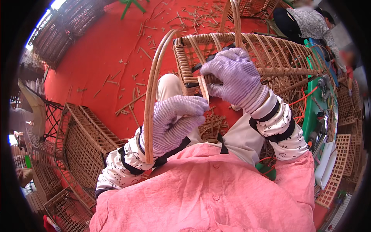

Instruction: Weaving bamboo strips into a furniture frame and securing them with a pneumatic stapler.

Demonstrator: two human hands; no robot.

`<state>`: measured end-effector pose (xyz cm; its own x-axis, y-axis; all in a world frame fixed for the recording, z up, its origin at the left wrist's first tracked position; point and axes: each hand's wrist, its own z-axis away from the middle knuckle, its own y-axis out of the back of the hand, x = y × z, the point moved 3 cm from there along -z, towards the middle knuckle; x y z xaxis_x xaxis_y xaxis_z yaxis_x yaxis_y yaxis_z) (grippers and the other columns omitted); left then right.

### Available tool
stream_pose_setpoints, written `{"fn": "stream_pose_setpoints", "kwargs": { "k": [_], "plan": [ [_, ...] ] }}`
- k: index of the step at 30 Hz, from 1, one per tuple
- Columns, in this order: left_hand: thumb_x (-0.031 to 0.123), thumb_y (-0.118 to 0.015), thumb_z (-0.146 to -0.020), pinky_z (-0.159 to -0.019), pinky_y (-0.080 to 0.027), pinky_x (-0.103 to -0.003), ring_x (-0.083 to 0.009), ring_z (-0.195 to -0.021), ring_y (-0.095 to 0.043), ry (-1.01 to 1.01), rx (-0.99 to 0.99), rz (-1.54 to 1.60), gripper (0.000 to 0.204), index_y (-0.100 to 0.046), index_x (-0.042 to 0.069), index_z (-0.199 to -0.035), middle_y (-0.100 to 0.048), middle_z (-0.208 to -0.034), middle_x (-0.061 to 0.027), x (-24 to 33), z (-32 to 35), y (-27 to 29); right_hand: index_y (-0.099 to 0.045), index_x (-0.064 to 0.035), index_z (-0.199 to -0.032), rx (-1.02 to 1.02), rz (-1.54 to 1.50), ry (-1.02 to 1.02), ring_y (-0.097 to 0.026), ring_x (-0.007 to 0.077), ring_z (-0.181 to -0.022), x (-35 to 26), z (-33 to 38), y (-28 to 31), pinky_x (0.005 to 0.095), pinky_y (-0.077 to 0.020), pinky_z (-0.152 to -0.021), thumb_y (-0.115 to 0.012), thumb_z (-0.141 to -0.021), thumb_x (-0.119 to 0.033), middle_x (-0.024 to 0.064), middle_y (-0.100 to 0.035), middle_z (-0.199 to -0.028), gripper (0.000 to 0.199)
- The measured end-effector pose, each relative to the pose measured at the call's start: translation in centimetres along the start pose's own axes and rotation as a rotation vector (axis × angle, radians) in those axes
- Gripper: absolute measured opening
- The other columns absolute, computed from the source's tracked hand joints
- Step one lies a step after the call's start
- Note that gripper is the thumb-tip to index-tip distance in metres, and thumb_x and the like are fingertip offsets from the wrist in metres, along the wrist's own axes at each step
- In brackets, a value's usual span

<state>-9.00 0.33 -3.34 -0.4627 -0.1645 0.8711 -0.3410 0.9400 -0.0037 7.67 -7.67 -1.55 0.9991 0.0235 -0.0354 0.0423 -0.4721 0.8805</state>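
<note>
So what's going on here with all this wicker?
A person in purple knitted gloves is working on a rattan frame held over their lap. The right hand grips the frame's wrapped corner, where a flat cane strip hangs down. The left hand pinches that strip lower down, beside a long bent cane. Offcuts litter the red floor, and finished woven panels lie at the left.

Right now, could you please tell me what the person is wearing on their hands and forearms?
Both the left hand and the right hand wear ribbed, lilac knitted gloves. Each forearm has a white patterned sleeve cover with black bands, over a pink buttoned shirt.
</note>
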Motion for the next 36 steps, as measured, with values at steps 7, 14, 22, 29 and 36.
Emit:
{"fn": "stream_pose_setpoints", "kwargs": {
  "k": [7, 14, 22, 29, 36],
  "plan": [
    [0.007, -0.069, -0.070, -0.086, -0.050, -0.041, -0.0270, -0.092, -0.064, -0.354, -0.383, -0.666, 0.016, -0.061, 0.007, -0.084, -0.065, -0.088, -0.0102, -1.1, 0.3, -1.4, -0.064, -0.0144, -0.097, -0.124, -0.268, -0.047, -0.060, 0.0247, -0.086, 0.6, 0.0, -0.5, 0.0369, -0.0380, -0.089, -0.072, -0.067, -0.031, 0.0052, -0.065, -0.083, 0.035],
    [0.007, -0.069, -0.065, -0.082, -0.050, -0.039, -0.0261, -0.088, -0.064, -0.344, -0.372, -0.838, 0.021, -0.062, 0.007, -0.085, -0.065, -0.088, -0.0085, -3.9, 1.4, 0.4, -0.061, -0.0146, -0.103, -0.230, -0.290, 0.036, -0.061, 0.0235, -0.085, 0.0, -0.3, 0.1, 0.0376, -0.0380, -0.089, -0.072, -0.070, -0.031, 0.0058, -0.065, -0.081, 0.038],
    [0.012, -0.068, -0.070, -0.074, -0.050, -0.038, -0.0282, -0.080, -0.062, -0.259, -0.241, -0.752, 0.015, -0.062, 0.006, -0.082, -0.063, -0.082, -0.0103, -2.0, 0.0, 2.0, -0.054, -0.0111, -0.090, 0.014, 0.052, 0.037, -0.060, 0.0244, -0.067, -1.0, 0.3, -2.0, 0.0416, -0.0406, -0.089, -0.073, -0.066, -0.036, 0.0058, -0.059, -0.068, 0.039],
    [0.009, -0.063, -0.078, -0.075, -0.050, -0.038, -0.0295, -0.088, -0.060, -0.462, -0.404, -1.049, 0.015, -0.062, 0.005, -0.092, -0.063, -0.091, -0.0114, -1.4, -9.1, 4.5, -0.049, -0.0119, -0.080, 0.238, 0.250, 0.066, -0.056, 0.0221, -0.056, -1.6, 0.4, -3.0, 0.0394, -0.0430, -0.081, -0.069, -0.068, -0.037, 0.0025, -0.052, -0.058, 0.034],
    [0.022, -0.058, -0.079, -0.083, -0.047, -0.034, -0.0229, -0.093, -0.058, 0.107, -0.878, -1.512, 0.019, -0.064, 0.011, -0.094, -0.062, -0.090, -0.0051, -1.6, -12.1, 2.2, -0.052, -0.0126, -0.097, 0.018, 0.128, -0.063, -0.057, 0.0248, -0.072, -0.9, 1.1, -4.4, 0.0414, -0.0412, -0.081, -0.073, -0.066, -0.031, 0.0041, -0.057, -0.077, 0.042]
  ]
}}
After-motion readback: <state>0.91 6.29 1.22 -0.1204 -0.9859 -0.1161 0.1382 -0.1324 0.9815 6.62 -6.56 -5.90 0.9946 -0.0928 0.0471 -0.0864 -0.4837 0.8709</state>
